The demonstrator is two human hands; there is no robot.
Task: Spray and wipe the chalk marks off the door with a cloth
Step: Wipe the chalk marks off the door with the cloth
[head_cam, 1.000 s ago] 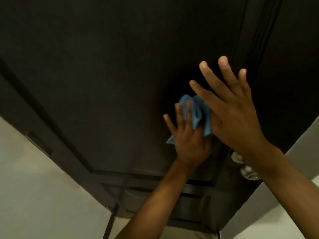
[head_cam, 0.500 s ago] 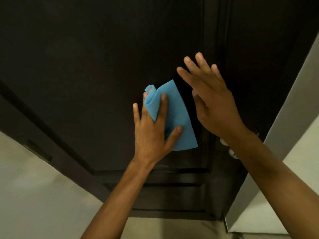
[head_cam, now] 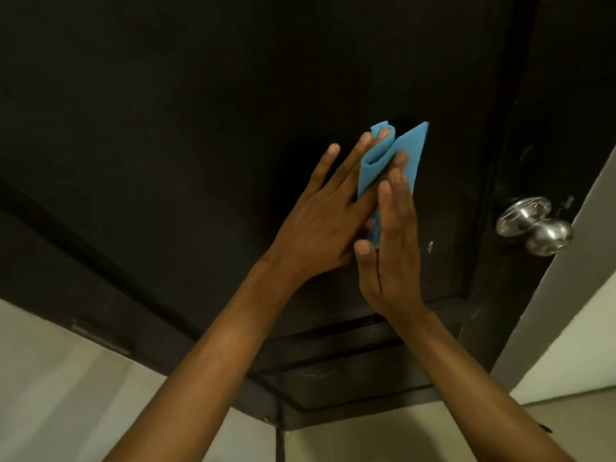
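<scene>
A dark brown panelled door (head_cam: 200, 111) fills most of the head view. A blue cloth (head_cam: 410, 151) lies flat against the door's middle panel, one edge rolled over. My left hand (head_cam: 326, 221) presses on the cloth, fingers spread, with the rolled edge between two fingers. My right hand (head_cam: 396, 248) lies over the cloth's lower right part, fingers together and touching the left hand. A small pale mark (head_cam: 430, 246) shows on the door to the right of my right hand. Faint scratches (head_cam: 310, 374) show on the lower panel. No spray bottle is in view.
A round silver door knob (head_cam: 536, 228) sticks out at the door's right edge. A pale wall (head_cam: 586, 335) stands right of the door. A pale floor (head_cam: 66, 388) lies below, with a dark door frame (head_cam: 100, 295) at the left.
My right hand has come down from beside the cloth onto it and now meets my left hand. The view has shifted left, so the knob shows fully.
</scene>
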